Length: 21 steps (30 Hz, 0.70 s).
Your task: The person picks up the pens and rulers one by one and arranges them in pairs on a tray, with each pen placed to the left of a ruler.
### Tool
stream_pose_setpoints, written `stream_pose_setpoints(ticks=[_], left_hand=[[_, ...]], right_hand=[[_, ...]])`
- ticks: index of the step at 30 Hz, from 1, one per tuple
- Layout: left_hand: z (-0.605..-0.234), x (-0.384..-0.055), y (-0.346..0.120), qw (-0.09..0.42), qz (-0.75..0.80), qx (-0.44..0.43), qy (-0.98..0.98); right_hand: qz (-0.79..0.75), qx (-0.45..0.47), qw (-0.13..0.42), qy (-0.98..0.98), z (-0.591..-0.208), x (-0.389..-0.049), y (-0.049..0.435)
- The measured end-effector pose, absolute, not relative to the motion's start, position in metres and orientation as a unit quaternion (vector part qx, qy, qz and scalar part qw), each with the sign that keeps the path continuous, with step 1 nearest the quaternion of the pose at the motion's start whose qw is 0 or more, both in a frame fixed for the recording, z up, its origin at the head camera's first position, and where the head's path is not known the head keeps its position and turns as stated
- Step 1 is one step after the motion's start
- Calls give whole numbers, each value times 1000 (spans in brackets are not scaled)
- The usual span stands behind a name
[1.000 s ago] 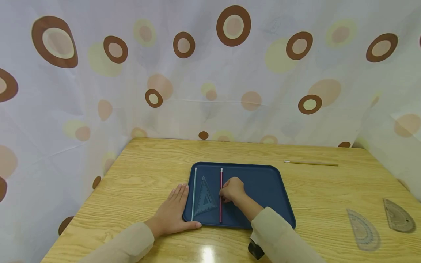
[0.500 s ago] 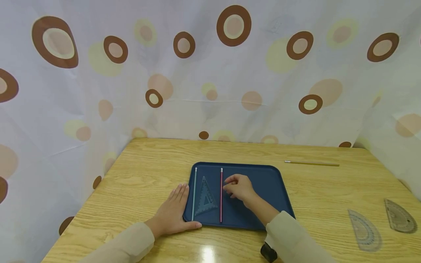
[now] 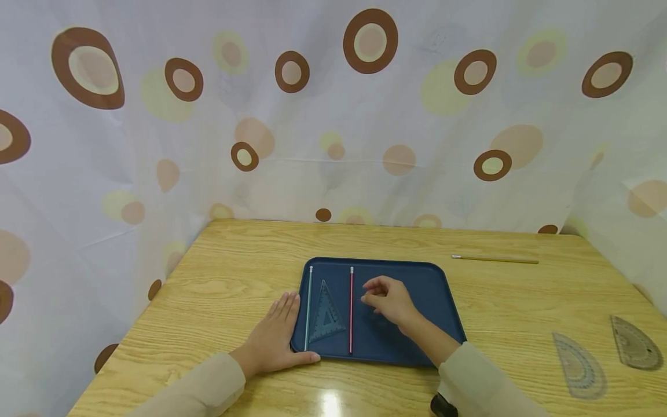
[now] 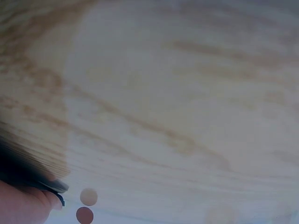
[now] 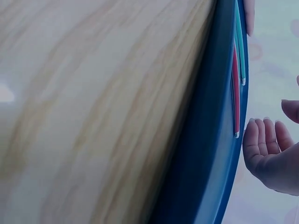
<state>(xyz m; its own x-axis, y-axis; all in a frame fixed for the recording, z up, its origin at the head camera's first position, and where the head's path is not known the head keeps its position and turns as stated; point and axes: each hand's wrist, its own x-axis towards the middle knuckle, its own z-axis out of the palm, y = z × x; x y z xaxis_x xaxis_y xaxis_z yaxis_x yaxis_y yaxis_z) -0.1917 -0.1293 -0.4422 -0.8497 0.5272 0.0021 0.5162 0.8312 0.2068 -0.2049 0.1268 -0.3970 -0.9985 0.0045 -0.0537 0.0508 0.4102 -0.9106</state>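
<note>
A dark blue tray [image 3: 417,313] lies on the table in the head view. In its left part are a green pencil [image 3: 308,307], a clear triangular set square [image 3: 324,318] and a red pencil [image 3: 351,313], the pencils lying roughly parallel. My left hand [image 3: 273,339] rests with spread fingers against the tray's left edge, its thumb along the front rim. Over the tray, just right of the red pencil, my right hand [image 3: 391,301] hovers with loosely bent fingers and nothing in them. The right wrist view shows that hand [image 5: 273,149] beside the red pencil [image 5: 235,93].
A yellow pencil [image 3: 495,259] lies on the wooden table [image 3: 250,260] behind the tray, to the right. Two clear protractors, a nearer one [image 3: 578,366] and a farther one [image 3: 636,343], lie at the right. A patterned curtain [image 3: 312,116] surrounds the table.
My right hand has let go of the red pencil and drawn back to the right, its fingers loosening. The red pencil stays in the tray; my left hand has not moved.
</note>
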Motion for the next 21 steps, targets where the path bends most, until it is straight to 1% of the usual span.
stream_pose_setpoints(ticks=[8,21], left_hand=[[-443,-192,-130,25,97,274,956],[-439,-191,-129,32,99,274,956]], right_hand=[[-544,16,14,839,-393,-201,137],[-514,-2,-13,858,-392,-197,154]])
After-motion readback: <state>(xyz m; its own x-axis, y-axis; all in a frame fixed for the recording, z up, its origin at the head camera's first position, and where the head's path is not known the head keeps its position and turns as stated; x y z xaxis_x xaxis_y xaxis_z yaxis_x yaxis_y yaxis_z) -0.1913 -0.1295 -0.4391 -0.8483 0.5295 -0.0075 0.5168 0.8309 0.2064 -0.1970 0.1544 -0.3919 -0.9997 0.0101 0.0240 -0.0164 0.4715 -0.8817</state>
